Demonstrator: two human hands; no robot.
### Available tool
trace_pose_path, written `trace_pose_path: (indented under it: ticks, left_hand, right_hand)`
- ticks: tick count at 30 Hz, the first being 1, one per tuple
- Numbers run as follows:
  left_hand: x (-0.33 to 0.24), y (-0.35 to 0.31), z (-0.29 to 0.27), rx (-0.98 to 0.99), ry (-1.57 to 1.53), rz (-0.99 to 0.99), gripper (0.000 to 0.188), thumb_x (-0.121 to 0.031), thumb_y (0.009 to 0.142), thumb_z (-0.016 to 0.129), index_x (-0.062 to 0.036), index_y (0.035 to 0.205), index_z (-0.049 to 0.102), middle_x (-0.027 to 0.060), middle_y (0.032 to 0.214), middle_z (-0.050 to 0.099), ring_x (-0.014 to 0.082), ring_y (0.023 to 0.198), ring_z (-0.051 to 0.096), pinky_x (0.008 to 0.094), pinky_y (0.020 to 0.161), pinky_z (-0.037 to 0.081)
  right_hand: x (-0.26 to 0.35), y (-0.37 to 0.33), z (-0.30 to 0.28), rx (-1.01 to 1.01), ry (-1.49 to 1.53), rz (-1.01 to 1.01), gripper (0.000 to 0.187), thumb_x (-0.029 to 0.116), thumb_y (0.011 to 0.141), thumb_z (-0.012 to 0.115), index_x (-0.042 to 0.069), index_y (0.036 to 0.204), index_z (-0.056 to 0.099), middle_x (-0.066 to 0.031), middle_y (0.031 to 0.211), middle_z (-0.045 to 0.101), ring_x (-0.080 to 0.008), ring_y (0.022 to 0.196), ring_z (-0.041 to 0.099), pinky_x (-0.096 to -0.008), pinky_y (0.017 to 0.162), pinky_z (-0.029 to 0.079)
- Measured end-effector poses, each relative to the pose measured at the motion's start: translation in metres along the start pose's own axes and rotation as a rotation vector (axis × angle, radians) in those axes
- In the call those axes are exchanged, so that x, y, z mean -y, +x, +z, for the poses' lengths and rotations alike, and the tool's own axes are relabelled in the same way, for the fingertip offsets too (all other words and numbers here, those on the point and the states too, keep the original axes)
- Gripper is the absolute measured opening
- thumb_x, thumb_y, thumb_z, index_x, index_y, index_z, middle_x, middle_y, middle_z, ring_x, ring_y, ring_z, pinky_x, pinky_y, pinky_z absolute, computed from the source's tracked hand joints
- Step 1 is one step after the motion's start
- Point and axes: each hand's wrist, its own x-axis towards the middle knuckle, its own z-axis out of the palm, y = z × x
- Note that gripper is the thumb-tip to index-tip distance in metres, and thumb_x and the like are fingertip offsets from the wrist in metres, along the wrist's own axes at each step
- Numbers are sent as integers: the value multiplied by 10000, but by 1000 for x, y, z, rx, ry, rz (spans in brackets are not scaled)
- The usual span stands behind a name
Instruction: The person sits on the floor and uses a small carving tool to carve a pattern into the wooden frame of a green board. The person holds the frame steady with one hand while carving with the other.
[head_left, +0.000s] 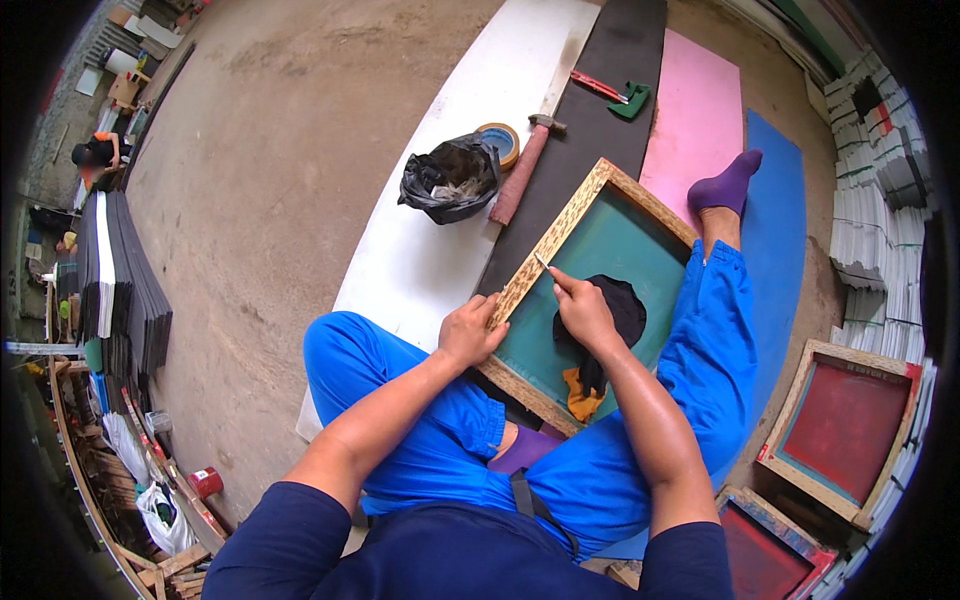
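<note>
A wooden screen-printing frame (527, 282) with green mesh (628, 238) lies tilted across my legs. My left hand (473, 332) grips its left rail, fingers wrapped round the wood. My right hand (585, 312) is closed on a small, thin, light-coloured tool (543, 262); its tip touches the same rail further up, and its exact kind is too small to make out. Beneath my right hand and wrist, a black cloth (622, 307) rests on the mesh. A yellow-brown cloth (583, 397) lies by the lower rail.
Beyond the frame lie a hammer (520, 180), a tape roll (499, 145), a black plastic bag (452, 182), a red cutter (600, 87) and a green tool (629, 101). White, black, pink and blue sheets cover the floor. Red-mesh frames (842, 425) lean right; another person (97, 157) is far left.
</note>
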Motion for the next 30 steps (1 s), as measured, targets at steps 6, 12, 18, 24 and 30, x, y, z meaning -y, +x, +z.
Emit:
trace_pose_path:
  ticks: [6, 12, 18, 24, 30]
  left_hand:
    - [10, -3, 2, -29, 14, 25, 553, -362, 889, 767, -65, 1344, 668, 105, 1064, 689, 333, 899, 720, 433, 778, 591]
    - [8, 0, 5, -9, 26, 10, 557, -372, 884, 773, -68, 1340, 676, 106, 1069, 694, 331, 918, 720, 436, 799, 591]
    - [5, 0, 2, -34, 10, 20, 539, -350, 874, 795, -60, 1317, 691, 122, 1041, 702, 334, 907, 721, 435, 800, 588]
    - [9, -3, 1, -26, 19, 9, 555, -371, 881, 785, -67, 1334, 682, 117, 1063, 702, 333, 921, 722, 432, 812, 590]
    - [5, -1, 3, 8, 16, -8, 561, -396, 888, 769, -82, 1344, 677, 106, 1093, 699, 332, 944, 721, 434, 830, 593]
  right_hand:
    - [2, 0, -8, 75, 30, 64, 387, 287, 1052, 588, 275, 1432, 661, -281, 1168, 727, -425, 1128, 704, -506, 980, 550]
    - [-48, 17, 17, 43, 349, -83, 402, 255, 1039, 625, 228, 1438, 660, -271, 1271, 708, -389, 1184, 703, -462, 1023, 539]
    - [-51, 21, 20, 117, 486, 27, 430, 265, 1051, 632, 109, 1452, 641, -170, 1214, 754, -239, 965, 721, -352, 899, 554]
    - [-15, 19, -8, 317, 696, 423, 423, 286, 1057, 621, 141, 1454, 647, -111, 1117, 778, -223, 813, 707, -367, 790, 567]
    - [-47, 17, 15, -19, 222, -82, 371, 294, 1068, 591, 201, 1417, 678, -179, 1196, 772, -361, 1096, 745, -453, 950, 568]
